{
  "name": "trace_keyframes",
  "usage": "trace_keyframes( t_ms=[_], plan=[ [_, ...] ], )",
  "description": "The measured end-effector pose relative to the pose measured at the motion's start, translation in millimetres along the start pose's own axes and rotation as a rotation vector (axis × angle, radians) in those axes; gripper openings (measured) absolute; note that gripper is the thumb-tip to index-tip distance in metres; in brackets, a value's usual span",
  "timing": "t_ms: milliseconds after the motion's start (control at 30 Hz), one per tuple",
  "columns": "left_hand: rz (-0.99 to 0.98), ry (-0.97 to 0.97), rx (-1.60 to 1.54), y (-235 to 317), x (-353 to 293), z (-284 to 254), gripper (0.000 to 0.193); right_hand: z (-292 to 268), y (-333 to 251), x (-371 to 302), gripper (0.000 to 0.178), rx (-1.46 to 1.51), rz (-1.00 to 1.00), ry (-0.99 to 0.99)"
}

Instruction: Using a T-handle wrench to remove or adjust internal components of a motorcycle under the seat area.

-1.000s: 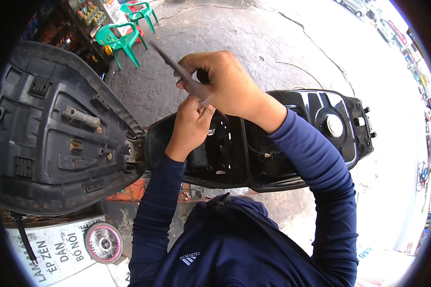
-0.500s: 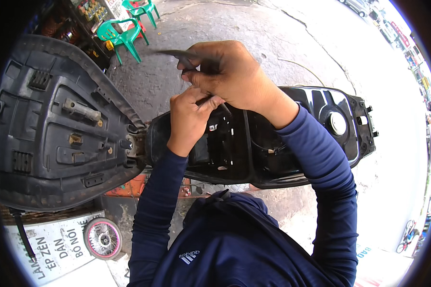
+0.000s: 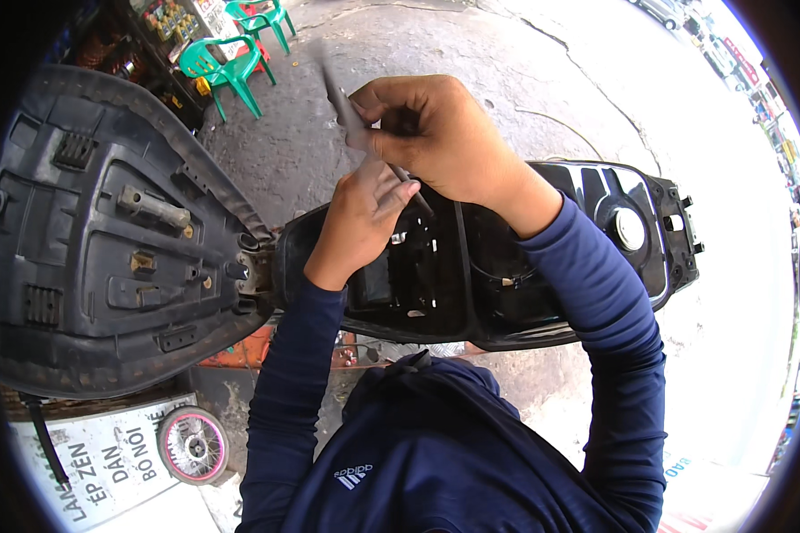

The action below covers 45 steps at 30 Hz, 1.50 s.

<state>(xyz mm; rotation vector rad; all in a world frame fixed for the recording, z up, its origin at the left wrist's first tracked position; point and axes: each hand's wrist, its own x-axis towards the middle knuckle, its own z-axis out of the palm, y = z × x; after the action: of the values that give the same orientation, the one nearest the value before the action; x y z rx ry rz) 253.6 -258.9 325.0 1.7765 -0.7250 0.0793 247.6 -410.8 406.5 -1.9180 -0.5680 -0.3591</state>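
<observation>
Nearest is the person's navy shirt (image 3: 418, 462), its two long sleeves reaching forward toward the hands. The right hand (image 3: 453, 142) is the higher of the two, bent inward at the wrist. Its grip is pinched, the fingertips and thumb closed on a thin dark strip (image 3: 339, 100), with a rounded gap left behind them in the curl of the fingers. The left hand (image 3: 354, 213) sits just below, touching or nearly touching the right; its grip is closed too, thumb and fingers around the lower part of the strip. The strip slants from above the right fingertips down past the left thumb (its upper end is blurred, and the fingers cover part of its length).

Under the hands lies the black open body of a motorbike (image 3: 542, 324), with a hollow compartment beneath the left hand and a round silver cap (image 3: 629, 229) toward its right end. To the left, joined by a hinge (image 3: 256, 268), the seat (image 3: 107, 244) is flipped open, its ribbed underside facing up, with a grey tube-like part (image 3: 154, 209) on it.

Farther down, at lower left, a spoked wheel (image 3: 194, 445) with a pink rim rests by a white signboard (image 3: 98, 484). Across the cracked concrete ground (image 3: 542, 89) stand two green plastic chairs (image 3: 231, 71), near a rack of small packages (image 3: 171, 24). Farthest, at upper right, is a car (image 3: 660, 12).
</observation>
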Motion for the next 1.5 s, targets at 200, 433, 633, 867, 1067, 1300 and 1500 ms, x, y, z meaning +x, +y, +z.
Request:
trace_keyframes(
  t_ms=[200, 433, 633, 867, 1067, 1300, 1500],
  plan=[
    [0.065, 0.193, -0.052, -11, -1, 12, 0.014, 1, 1, -1, 0.024, 0.072, 0.089, 0.008],
    [0.096, 0.178, -0.021, 0, -2, 11, 0.015, -8, -14, 1, 0.020, 0.009, 0.032, -0.032],
    [0.120, 0.085, -0.113, 7, -1, 10, 0.018, -8, -15, 0, 0.019, 0.047, -0.017, -0.065],
    [0.075, 0.117, 0.069, -1, -4, 9, 0.015, -9, -24, -2, 0.017, -0.026, 0.031, -0.179],
    [0.088, 0.100, 0.068, -6, -10, 12, 0.019, -5, -11, -2, 0.015, -0.115, -0.120, -0.195],
    [-0.051, -0.340, 0.232, -41, -9, 25, 0.019, -5, -11, 2, 0.012, -0.091, -0.184, -0.094],
    [-0.189, -0.538, 0.349, -65, 5, 43, 0.028, -28, -19, -5, 0.021, -0.074, -0.167, -0.091]
  ],
)
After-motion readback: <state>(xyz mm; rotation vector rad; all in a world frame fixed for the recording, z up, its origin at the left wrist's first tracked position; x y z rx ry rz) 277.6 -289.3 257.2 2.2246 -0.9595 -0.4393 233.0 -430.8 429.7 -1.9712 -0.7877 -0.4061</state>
